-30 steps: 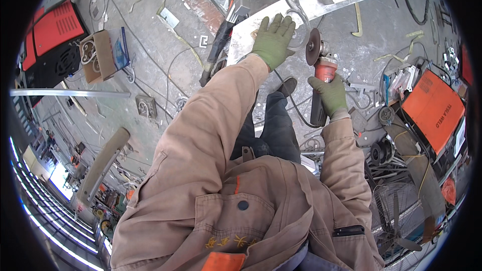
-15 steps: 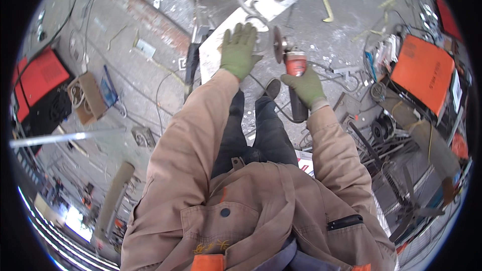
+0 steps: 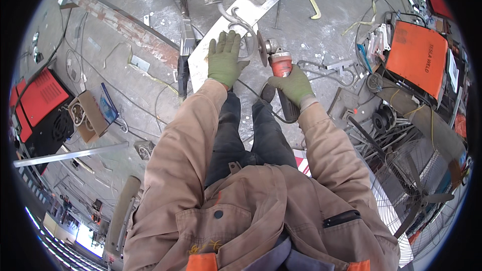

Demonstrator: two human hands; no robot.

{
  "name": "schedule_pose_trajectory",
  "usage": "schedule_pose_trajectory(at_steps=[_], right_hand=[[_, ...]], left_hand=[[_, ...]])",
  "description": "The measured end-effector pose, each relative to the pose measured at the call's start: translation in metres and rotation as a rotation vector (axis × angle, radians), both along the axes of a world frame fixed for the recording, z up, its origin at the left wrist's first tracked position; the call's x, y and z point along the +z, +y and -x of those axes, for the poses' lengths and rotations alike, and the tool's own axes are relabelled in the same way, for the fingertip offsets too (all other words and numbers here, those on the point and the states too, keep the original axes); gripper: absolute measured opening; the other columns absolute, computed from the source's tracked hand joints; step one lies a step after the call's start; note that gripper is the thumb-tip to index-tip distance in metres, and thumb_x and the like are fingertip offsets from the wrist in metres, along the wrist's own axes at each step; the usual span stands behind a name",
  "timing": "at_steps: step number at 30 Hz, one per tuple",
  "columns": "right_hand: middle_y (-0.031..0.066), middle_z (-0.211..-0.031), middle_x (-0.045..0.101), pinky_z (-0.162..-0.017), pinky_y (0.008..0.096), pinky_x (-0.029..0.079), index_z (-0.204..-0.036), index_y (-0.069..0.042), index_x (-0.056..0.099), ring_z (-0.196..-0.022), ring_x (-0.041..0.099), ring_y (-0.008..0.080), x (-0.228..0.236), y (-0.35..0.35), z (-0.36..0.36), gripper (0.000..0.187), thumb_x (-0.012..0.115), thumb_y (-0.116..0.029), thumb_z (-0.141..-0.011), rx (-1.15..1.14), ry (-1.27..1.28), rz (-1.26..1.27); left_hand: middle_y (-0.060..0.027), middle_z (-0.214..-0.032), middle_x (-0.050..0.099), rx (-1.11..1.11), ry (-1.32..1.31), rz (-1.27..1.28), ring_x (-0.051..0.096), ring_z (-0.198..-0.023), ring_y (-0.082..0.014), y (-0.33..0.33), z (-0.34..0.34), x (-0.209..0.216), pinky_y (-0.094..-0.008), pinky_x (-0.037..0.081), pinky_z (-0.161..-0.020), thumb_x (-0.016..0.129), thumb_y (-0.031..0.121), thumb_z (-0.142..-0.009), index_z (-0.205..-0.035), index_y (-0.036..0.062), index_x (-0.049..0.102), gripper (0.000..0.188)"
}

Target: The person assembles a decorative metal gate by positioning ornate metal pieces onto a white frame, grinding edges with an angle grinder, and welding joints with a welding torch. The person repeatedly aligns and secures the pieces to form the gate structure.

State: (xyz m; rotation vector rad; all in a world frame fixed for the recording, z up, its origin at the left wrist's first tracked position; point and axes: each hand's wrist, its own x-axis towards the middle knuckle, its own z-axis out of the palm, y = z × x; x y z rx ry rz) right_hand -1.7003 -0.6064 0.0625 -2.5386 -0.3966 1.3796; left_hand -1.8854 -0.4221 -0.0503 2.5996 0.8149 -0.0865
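Steel first: pale flat plate (image 3: 221, 45) lying on the workshop floor (image 3: 125, 85), running up and away toward the top of the view, with a curled metal scroll (image 3: 241, 22) resting on it. Left hand (image 3: 225, 60) in a green glove, grip released, fingers spread and palm pressed flat on the plate just left of the scroll; best kept there, weight bearing down to stop the plate shifting, and fingertips well clear of the disc. To the right, angle grinder (image 3: 278, 78) with red body, its dark disc (image 3: 261, 48) standing on edge just beside the scroll and close to the left hand's fingers. Right hand (image 3: 293, 86), also gloved green, grip clenched around the grinder's body, cable trailing down between the knees. Sound practice, judging from this: disc brought in at a shallow angle, light even pressure, sparks directed away from the left hand, cable kept behind the tool.
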Motion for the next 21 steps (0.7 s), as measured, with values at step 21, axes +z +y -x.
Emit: schedule_pose_trajectory(at_steps=[21], right_hand=[[0.0273, -0.128, 0.083, -0.103, 0.0484, 0.063, -0.137, 0.004, 0.070, -0.114, 0.083, 0.0407, -0.006, -0.011, 0.013, 0.082, 0.098, -0.046, -0.079, -0.025, -0.016, -0.062]], left_hand=[[-0.0139, -0.191, 0.044, -0.009, 0.035, -0.013, 0.034, -0.179, -0.0397, 0.001, 0.000, 0.001, -0.0644, 0.022, -0.145, 0.090, 0.053, -0.097, -0.182, 0.0128, 0.045, 0.105]])
